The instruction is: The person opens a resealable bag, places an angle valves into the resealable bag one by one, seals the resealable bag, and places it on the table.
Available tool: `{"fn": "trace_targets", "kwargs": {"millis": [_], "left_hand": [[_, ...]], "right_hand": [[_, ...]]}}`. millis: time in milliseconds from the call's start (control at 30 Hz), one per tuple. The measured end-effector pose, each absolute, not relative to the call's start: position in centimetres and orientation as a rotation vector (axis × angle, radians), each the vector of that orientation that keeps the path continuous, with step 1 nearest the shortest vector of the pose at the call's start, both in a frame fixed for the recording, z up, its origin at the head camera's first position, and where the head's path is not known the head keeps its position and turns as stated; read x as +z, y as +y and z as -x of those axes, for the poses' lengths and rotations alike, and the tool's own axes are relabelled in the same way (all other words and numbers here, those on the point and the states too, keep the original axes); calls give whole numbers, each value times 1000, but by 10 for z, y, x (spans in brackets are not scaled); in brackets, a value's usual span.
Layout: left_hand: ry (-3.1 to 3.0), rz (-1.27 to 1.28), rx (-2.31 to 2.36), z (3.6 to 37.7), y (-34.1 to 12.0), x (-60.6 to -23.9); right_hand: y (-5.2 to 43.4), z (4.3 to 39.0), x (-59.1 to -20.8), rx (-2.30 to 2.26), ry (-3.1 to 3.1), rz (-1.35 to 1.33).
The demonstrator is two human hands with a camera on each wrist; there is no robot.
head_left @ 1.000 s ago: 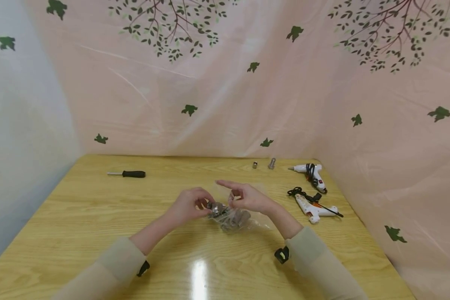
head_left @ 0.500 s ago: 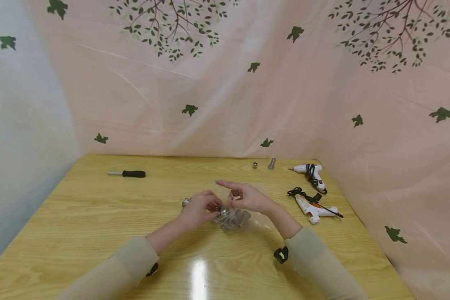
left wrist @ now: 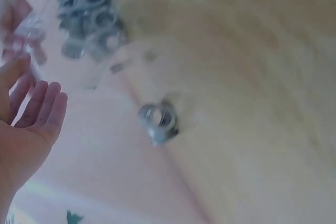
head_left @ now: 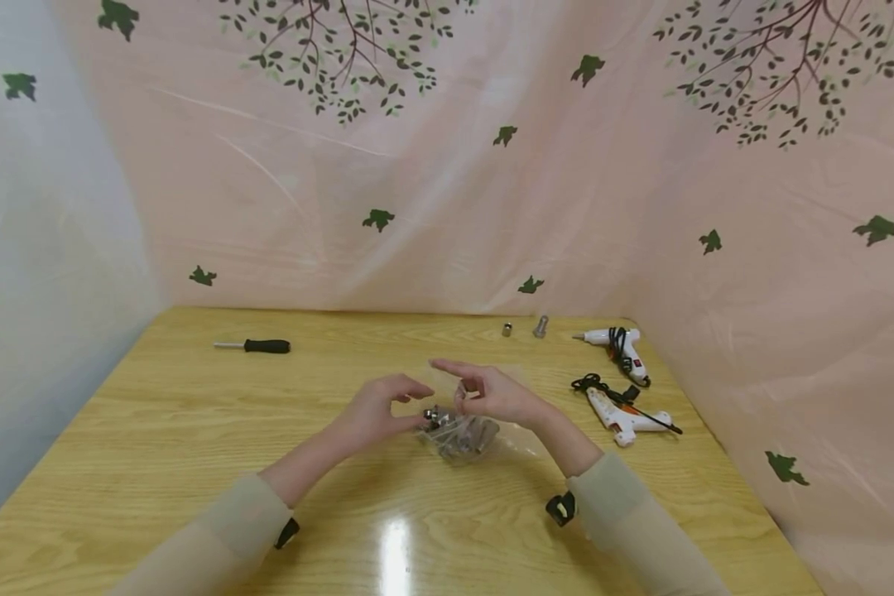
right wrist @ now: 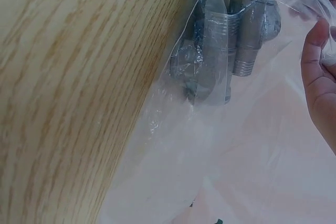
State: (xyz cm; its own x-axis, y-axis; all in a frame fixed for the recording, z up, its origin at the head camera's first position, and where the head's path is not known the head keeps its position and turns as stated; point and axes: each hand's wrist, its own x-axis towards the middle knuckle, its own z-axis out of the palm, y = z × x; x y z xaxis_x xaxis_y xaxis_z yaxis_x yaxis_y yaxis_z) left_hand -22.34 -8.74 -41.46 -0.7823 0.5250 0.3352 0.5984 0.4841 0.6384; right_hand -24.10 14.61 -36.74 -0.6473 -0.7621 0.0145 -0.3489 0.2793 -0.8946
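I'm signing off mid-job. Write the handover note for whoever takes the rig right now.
Left hand: open, holds nothing, beside the bag's mouth.
Right hand: pinches the edge of the clear plastic bag, which lies on the table.
Done: one metal fitting lies loose on the table near the left hand.
Left: the other threaded fittings are inside the bag.
Aside: screwdriver far left, two glue guns right, untouched.
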Motion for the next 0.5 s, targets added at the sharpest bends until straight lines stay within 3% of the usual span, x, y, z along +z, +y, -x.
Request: {"fn": "trace_targets", "kwargs": {"millis": [233,500], "left_hand": [[-2640,978,-1116,223,-113,-402],[-2752,935,-1018,228,-141,-413]], "right_hand": [[147,241,-368,-1328,2139,990],[147,239,-365,-1329,2131,954]]}}
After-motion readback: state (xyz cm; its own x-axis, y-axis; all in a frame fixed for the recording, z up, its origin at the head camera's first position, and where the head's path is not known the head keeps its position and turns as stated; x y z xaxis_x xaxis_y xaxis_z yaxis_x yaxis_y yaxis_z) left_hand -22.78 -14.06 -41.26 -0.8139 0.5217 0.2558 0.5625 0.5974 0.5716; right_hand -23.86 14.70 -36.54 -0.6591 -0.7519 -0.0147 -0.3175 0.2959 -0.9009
